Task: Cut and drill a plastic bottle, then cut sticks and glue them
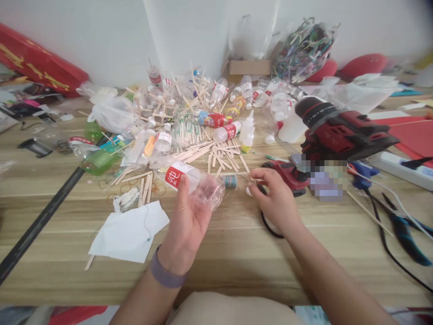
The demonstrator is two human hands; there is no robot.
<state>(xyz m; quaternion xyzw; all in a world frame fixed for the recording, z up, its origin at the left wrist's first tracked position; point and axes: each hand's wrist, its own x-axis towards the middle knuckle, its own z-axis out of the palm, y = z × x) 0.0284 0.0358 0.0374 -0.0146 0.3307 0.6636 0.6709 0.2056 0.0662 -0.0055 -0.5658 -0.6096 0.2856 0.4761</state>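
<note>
Bottle [175,177] in your left hand [189,223]: it lies tilted above the table [219,266], its neck toward ten o'clock and its base toward four. You grip it between thumb and fingers; whether your right hand [279,203], fingertips bunched at three o'clock, pinches anything, I cannot tell. Support its underside and press lightly (thin plastic probably dents easily), and mind the thread spool [230,182] just beside the base. Your bottle looks clear and glossy, with a red-and-white label under your thumb and a ridged lower end.
</note>
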